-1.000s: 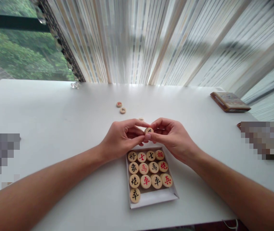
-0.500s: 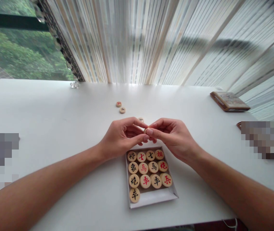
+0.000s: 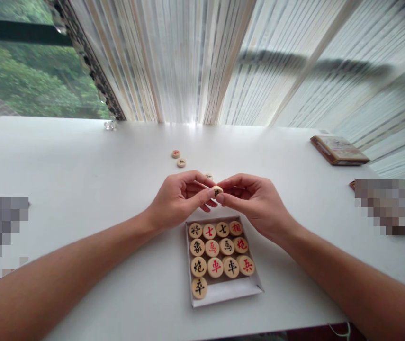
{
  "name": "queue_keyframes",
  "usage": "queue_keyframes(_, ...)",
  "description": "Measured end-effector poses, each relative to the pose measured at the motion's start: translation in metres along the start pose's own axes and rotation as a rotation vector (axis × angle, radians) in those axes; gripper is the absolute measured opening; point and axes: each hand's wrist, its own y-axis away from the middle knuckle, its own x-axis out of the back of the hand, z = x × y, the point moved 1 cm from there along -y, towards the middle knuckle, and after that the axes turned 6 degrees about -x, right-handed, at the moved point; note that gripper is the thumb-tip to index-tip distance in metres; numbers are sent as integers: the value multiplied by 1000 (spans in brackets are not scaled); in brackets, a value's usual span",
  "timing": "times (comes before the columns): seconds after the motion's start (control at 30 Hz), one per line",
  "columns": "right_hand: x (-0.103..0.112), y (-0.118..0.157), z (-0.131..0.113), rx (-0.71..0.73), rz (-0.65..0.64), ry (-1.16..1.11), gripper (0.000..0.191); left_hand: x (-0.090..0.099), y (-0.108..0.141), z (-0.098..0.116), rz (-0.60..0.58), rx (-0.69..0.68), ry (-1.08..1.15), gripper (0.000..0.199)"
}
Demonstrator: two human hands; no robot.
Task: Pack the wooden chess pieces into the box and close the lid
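Between the fingertips of my left hand (image 3: pixel 181 196) and my right hand (image 3: pixel 254 196) is a round wooden piece (image 3: pixel 217 191) with a black character; both hands pinch it. Just below them lies a shallow white box (image 3: pixel 227 294) with several round pieces in rows, marked in red or black. One black-marked piece (image 3: pixel 199 288) sits alone in the lowest row, at the left. Behind my left fingers another piece (image 3: pixel 208 176) lies on the table, partly hidden.
Farther back on the white table (image 3: pixel 81 180) lie a red-marked piece (image 3: pixel 175 154) and a black-marked piece (image 3: pixel 181 163). A flat brown-edged box (image 3: pixel 340 150) is at the back right. Striped curtains (image 3: pixel 188 61) hang behind the table.
The held piece has turned, so its black character now shows between my fingertips. My left thumb has shifted up slightly onto it. The pieces in the box have not moved.
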Motion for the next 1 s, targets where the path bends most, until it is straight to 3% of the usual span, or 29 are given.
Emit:
queue_keyframes(0.33,4,-1,0,24,22,51,28,1,-3,-1,5,-86,34,20)
queue_keyframes(0.67,6,-3,2,-40,32,-36,23,8,-5,0,2,107,137,36)
queue_keyframes(0.83,6,-4,3,-61,45,-57,28,9,-4,-2,-7,136,173,54)
queue_keyframes(1.0,6,-3,3,-56,45,-15,36,9,-4,-1,-9,152,144,59)
